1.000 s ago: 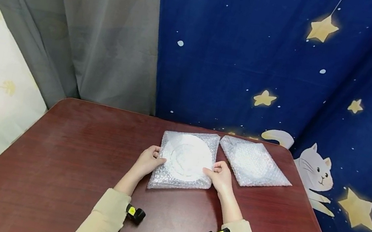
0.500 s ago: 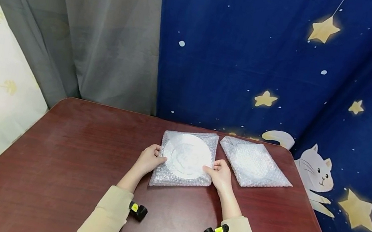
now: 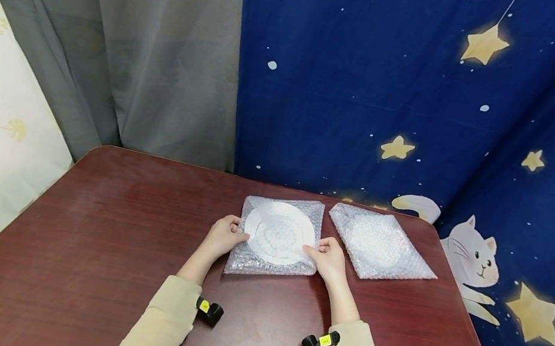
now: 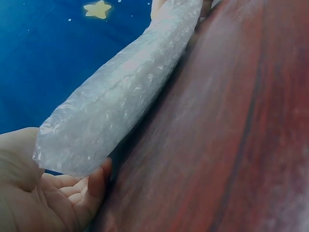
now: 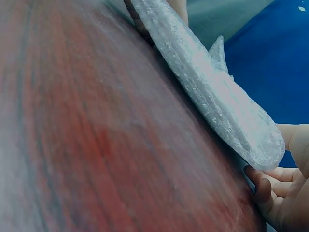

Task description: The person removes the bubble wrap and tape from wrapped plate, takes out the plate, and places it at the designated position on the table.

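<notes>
A round white plate in a clear bubble-wrap pouch (image 3: 280,235) lies between my two hands at the far middle of the table. My left hand (image 3: 221,238) grips the pouch's left edge, thumb on top and fingers curled under. On the opposite edge my right hand (image 3: 330,262) pinches it the same way. In the left wrist view the bubble wrap (image 4: 111,106) appears edge-on, close over the tabletop, with fingertips just beneath. The right wrist view shows the padded edge (image 5: 217,101) between thumb and fingers, and a wrap corner sticking up behind.
Another bubble-wrapped packet (image 3: 380,247), with something pale and round inside, lies just right of my right hand near the table's far right corner. The dark red wooden table (image 3: 108,243) ends at a grey curtain (image 3: 181,61) and a blue starry curtain (image 3: 335,85).
The near edge of the wrapped plate has shifted slightly away from me in the head view. Both hands keep their hold in almost the same place; the other packet stays put.
</notes>
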Demonstrator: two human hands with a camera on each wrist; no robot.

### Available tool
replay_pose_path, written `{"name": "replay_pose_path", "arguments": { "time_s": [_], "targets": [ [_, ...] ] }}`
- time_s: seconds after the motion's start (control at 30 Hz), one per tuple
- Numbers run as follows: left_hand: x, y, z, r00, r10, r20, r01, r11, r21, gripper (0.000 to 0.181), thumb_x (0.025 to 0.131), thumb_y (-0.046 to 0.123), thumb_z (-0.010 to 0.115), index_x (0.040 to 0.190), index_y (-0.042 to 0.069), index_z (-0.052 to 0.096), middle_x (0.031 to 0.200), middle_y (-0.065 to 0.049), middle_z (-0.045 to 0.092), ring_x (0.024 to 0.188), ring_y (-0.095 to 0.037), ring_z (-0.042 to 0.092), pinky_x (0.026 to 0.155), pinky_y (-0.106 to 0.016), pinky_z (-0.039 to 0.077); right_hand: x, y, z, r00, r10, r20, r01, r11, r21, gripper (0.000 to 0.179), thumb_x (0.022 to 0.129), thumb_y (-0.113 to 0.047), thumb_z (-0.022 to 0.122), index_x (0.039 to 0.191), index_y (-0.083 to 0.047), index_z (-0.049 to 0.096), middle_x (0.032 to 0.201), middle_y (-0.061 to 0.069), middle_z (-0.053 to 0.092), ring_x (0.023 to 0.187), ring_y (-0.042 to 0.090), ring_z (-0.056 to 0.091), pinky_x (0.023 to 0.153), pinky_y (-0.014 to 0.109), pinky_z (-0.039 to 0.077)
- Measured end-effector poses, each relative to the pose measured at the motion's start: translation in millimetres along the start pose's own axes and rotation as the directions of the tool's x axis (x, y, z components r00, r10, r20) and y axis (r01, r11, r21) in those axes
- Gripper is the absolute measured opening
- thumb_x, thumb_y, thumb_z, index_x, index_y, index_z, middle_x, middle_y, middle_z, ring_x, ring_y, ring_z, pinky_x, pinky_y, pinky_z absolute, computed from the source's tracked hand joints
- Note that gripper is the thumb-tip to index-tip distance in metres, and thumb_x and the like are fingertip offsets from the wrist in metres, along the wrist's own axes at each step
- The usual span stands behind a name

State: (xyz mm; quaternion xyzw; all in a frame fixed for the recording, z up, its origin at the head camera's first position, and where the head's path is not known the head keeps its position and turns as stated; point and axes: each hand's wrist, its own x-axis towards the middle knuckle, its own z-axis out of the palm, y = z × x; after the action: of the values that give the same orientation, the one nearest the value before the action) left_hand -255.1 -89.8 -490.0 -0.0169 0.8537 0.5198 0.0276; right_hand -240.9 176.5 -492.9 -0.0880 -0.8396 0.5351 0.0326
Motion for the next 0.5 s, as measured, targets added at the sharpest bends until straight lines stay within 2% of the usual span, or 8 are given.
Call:
{"name": "replay_pose_path", "arguments": {
  "time_s": [0.3, 0.5],
  "targets": [
    [-0.8, 0.8, -0.8, 1.0, -0.023, 0.014, 0.023, 0.999, -0.032, 0.049, 0.083, 0.014, 0.072, 0.123, -0.007, 0.054, 0.088, -0.011, 0.056, 0.078, -0.023, 0.051, 0.073, -0.038, 0.046, 0.5, 1.0, 0.5, 1.0, -0.005, 0.005, 0.005, 1.0, 0.012, 0.034, 0.079, -0.017, 0.078, 0.094, -0.001, 0.052, 0.082, 0.006, 0.05, 0.076, 0.018, 0.046, 0.066, 0.029, 0.04],
    [-1.1, -0.5, 0.5, 1.0, -0.015, 0.001, 0.015, 0.999, -0.033, 0.049, 0.082, 0.014, 0.073, 0.122, -0.007, 0.054, 0.089, -0.012, 0.059, 0.079, -0.024, 0.053, 0.074, -0.039, 0.047, -1.2, 2.0, 0.7, 1.0, -0.011, -0.006, 0.011, 1.0, 0.008, 0.036, 0.079, -0.017, 0.077, 0.101, 0.002, 0.055, 0.089, 0.01, 0.054, 0.084, 0.023, 0.049, 0.072, 0.032, 0.041]
  ]
}}
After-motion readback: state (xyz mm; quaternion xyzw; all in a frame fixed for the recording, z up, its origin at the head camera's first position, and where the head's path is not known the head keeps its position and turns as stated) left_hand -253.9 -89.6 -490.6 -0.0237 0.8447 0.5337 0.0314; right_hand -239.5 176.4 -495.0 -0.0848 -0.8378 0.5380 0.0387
